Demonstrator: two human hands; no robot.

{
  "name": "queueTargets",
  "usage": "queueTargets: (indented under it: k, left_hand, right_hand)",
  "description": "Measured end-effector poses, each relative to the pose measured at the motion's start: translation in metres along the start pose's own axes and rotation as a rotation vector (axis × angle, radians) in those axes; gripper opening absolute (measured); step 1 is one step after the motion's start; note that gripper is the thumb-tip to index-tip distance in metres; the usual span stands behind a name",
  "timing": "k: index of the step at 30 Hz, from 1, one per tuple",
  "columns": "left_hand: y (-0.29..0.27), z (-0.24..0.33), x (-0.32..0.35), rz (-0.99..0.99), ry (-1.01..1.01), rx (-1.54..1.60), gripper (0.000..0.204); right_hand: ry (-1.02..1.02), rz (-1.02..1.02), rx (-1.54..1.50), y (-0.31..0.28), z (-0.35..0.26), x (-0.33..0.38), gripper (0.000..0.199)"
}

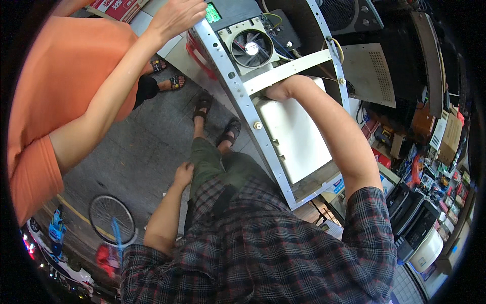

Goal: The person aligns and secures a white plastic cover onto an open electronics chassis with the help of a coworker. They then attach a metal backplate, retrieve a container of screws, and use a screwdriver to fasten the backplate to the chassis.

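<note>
My right hand (279, 91) reaches into an open metal frame (235, 91), just below its pale crossbar (288, 71). Its fingers are out of sight under the crossbar, so what they touch is hidden. Beneath my right forearm, a white plastic box (298, 144) with small latches sits inside the frame. On the far side of the crossbar, a cooling fan (251, 48) with dark blades is mounted beside wires and a small green-lit display (212, 13). My left hand (183, 175) hangs by my thigh, fingers curled in, with nothing visible in it.
A person in an orange shirt (76, 66) stands at the left, one hand (182, 14) on the frame's far corner. Behind that arm lies a red stool (200, 58). A perforated panel (367, 73) leans at the right, near cluttered shelves (445, 187). A bicycle wheel (134, 223) is lower left.
</note>
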State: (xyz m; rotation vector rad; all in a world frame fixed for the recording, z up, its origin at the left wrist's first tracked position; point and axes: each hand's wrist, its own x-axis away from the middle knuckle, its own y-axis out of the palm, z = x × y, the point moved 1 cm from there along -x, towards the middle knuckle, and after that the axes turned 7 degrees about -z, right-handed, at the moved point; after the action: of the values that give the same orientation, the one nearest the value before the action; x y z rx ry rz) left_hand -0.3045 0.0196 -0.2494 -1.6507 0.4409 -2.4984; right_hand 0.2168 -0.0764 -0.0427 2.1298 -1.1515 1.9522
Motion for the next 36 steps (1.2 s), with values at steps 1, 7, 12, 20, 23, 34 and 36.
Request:
queueTargets:
  k: [1,7,12,20,23,34,36]
  left_hand:
    - [-0.003,0.003,-0.003,-0.006,0.009,0.018,0.055]
    - [-0.014,0.046,-0.009,-0.031,0.043,0.081,0.056]
    - [-0.022,0.08,-0.003,0.061,0.18,-0.083,0.051]
    - [-0.101,0.312,0.129,0.41,1.298,-0.038,0.016]
    - [-0.096,0.402,0.152,0.155,1.277,-0.287,0.064]
    - [-0.062,0.488,0.062,-0.217,0.611,-0.749,0.092]
    - [-0.056,0.492,0.06,-0.184,0.611,-0.748,0.099]
  right_hand:
    - [-0.009,-0.027,0.011,-0.002,0.0,-0.001,0.044]
    - [0.066,-0.08,-0.028,0.005,-0.02,0.033,0.049]
    - [-0.301,0.541,-0.126,0.027,-0.036,0.132,0.039]
    - [-0.04,0.63,-0.036,0.03,0.054,0.131,0.051]
    - [-0.001,0.266,0.002,0.018,0.07,0.108,0.081]
    - [0.028,0.175,-0.205,-0.005,0.071,0.118,0.089]
    - [0.01,0.187,-0.064,0.008,0.079,0.106,0.094]
